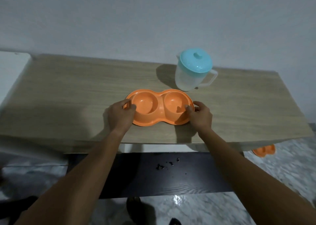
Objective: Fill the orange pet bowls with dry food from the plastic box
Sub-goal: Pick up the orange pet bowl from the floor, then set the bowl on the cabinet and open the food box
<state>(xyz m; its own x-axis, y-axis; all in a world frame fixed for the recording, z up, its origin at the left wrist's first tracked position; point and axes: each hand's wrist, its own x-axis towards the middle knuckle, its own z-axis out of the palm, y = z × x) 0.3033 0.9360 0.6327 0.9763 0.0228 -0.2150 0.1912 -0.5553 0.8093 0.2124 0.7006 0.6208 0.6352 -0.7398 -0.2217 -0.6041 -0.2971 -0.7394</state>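
White panel (13,65) at far left, butting the worktop's left end. Wood-grain worktop (68,91) runs across the view against a plain wall (153,19).

Left hand (119,115): grips the left end of the bowl (159,108), thumb on top of the rim, fingers curled round the outer edge. Forearm comes in from bottom left.

Bowl is one orange moulding with two round wells side by side. It sits flat on the worktop, centre, near the front edge. Both wells show bare orange plastic.

Right hand (201,115): same grip mirrored on the right end, thumb over the rim by the right well, fingers wrapped round the outside. So both hands are closed on the bowl, one per end.

Jug (189,81): translucent plastic, upright, just behind the bowl's right well; can't tell if they touch. Teal lid (196,60) is on, knob up. Handle (212,77) points right. Contents not readable through the wall.

Below the worktop: dark board (196,182) with a few dark crumbs (160,167) scattered on it.

Far right, low: second orange bowl (264,150) on the marbled floor (282,170), partly hidden under the worktop's right front corner.
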